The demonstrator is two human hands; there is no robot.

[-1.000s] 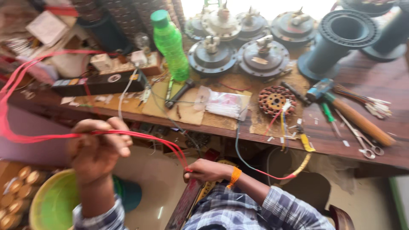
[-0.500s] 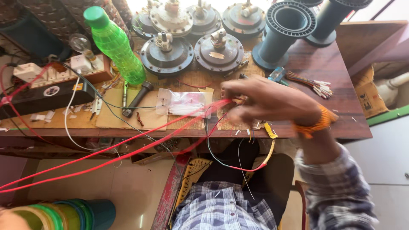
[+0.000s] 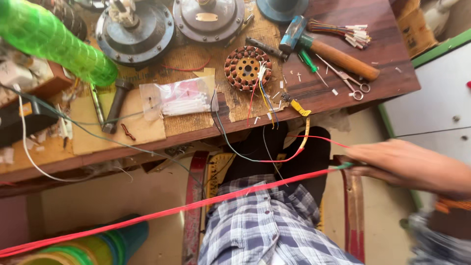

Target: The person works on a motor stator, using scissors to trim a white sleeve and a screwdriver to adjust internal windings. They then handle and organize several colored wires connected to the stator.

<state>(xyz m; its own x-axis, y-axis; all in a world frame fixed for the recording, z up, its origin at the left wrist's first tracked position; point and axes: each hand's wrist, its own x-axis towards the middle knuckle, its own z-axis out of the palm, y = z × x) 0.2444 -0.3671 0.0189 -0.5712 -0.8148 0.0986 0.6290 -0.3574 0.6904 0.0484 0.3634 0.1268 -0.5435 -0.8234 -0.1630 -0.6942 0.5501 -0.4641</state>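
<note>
A worn brown wooden workbench [image 3: 373, 34] patched with cardboard fills the far half of the view, above a pale floor and the person's lap in a blue-and-white checked shirt [image 3: 265, 230]. Half a second ago the right hand [image 3: 407, 164] was up over the bench edge with the wire; now it has swung out to the near right, beside the chair, fingers pinched narrow on a long bundle of thin red wire [image 3: 196, 206]. The bundle runs taut and straight from that grip down across the lap to the near left corner, where it leaves the picture. The left hand is out of view, so its state cannot be told; it probably holds the far end. The stretch between the two ends has grown longer. On the bench lie a round copper-wound stator with coloured leads [image 3: 244, 66], a wooden-handled hammer [image 3: 333, 51], small steel scissors [image 3: 351, 83], a clear plastic bag of white pieces [image 3: 179, 98] and a green plastic bottle [image 3: 49, 39] lying at the left.
</note>
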